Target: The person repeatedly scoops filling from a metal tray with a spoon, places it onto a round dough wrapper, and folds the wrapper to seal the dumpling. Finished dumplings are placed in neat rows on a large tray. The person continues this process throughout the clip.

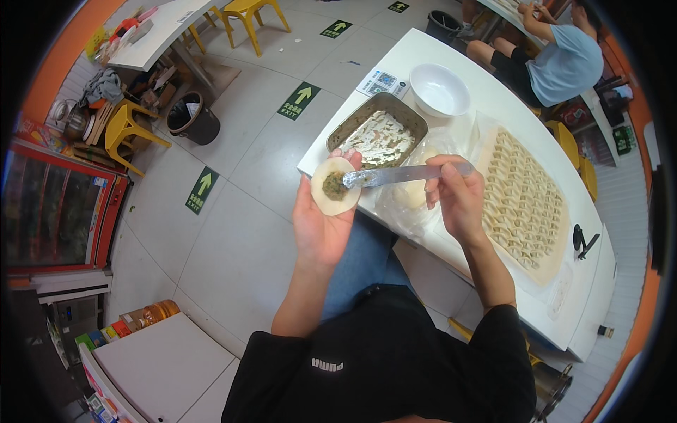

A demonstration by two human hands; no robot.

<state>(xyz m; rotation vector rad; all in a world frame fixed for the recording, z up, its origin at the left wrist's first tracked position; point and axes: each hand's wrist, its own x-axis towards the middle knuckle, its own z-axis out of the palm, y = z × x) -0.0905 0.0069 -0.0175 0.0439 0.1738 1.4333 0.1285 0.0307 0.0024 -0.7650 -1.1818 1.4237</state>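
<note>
On the palm and fingers of my left hand [323, 232] rests a round dumpling wrapper [346, 203]. A mound of greenish minced filling [333, 186] sits at its middle. My right hand [459, 198] grips a flat metal spatula [402, 174], its tip touching the filling's right side. Just beyond the hands stands a rectangular metal pan [378, 132], its bottom smeared with thin remains of filling. A clear plastic bag [404, 211] with pale dough-like pieces inside lies under and behind the spatula. Rows of folded dumplings [521, 195] cover a board at the right.
The white table [545, 296] carries a white bowl [440, 90] and a small black stand [584, 241] near its right end. A trash bin [193, 119] and a yellow stool [129, 129] stand on the floor to the left. Another person [563, 63] sits at a far table.
</note>
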